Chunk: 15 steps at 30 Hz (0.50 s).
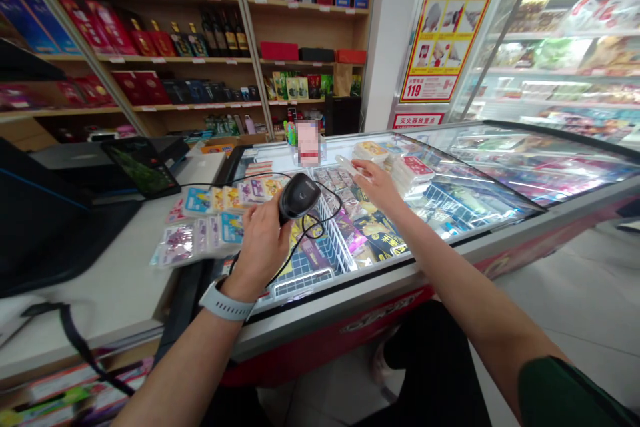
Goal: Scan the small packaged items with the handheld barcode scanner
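My left hand (265,240), with a pale watch band at the wrist, is closed round a black barcode scanner (300,195). The scanner's cable loops over the freezer's glass top (320,213). Farther right, my right hand (376,185) pinches a thin, pale, translucent packet (346,164) above the glass; its contents cannot be made out. Flat packets with purple pictures (177,243) and packets with blue fronts (199,201) lie in rows left of my left hand. Beyond my right hand are a stack of red-and-white packets (414,170) and a stack with yellow fronts (371,150).
A white counter (115,273) adjoins the freezer on the left, with a dark-screened device (140,167) and a black monitor (40,213). A pixelated card stand (308,143) stands at the freezer's far edge. Shelves of boxes and bottles (175,40) line the back; a lit display cooler (565,53) is at right.
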Tool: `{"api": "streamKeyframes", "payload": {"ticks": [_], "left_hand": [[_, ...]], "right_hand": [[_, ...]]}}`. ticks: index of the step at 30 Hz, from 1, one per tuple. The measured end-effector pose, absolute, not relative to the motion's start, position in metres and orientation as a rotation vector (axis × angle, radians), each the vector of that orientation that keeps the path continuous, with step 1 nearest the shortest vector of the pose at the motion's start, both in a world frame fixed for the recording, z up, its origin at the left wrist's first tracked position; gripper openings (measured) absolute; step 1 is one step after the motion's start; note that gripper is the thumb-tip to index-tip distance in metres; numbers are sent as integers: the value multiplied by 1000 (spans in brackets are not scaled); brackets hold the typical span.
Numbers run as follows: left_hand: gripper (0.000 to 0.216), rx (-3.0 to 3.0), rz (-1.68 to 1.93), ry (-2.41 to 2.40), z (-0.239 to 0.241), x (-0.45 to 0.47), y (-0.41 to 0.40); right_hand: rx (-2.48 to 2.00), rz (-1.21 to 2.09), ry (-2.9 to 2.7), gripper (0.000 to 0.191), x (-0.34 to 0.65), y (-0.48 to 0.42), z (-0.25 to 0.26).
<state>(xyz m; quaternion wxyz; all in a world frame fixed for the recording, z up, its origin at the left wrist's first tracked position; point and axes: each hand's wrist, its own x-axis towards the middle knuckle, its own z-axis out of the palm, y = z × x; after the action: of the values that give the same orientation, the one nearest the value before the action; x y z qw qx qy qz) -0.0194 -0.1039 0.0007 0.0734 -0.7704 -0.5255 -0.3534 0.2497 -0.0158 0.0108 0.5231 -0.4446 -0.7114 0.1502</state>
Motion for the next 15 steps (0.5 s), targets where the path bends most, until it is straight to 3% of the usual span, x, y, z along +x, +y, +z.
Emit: {"api": "streamKeyframes", "payload": {"ticks": [5,15], "left_hand": [[53,-2241,-1134,-1606,4,-20,-105],[54,-2146,-1267,-1683,10,-26,-105]], "right_hand": [[-1288,-235,-1969,41,292,-43,-9],[-1579,-440,-2203,40,283,-42,-27]]}}
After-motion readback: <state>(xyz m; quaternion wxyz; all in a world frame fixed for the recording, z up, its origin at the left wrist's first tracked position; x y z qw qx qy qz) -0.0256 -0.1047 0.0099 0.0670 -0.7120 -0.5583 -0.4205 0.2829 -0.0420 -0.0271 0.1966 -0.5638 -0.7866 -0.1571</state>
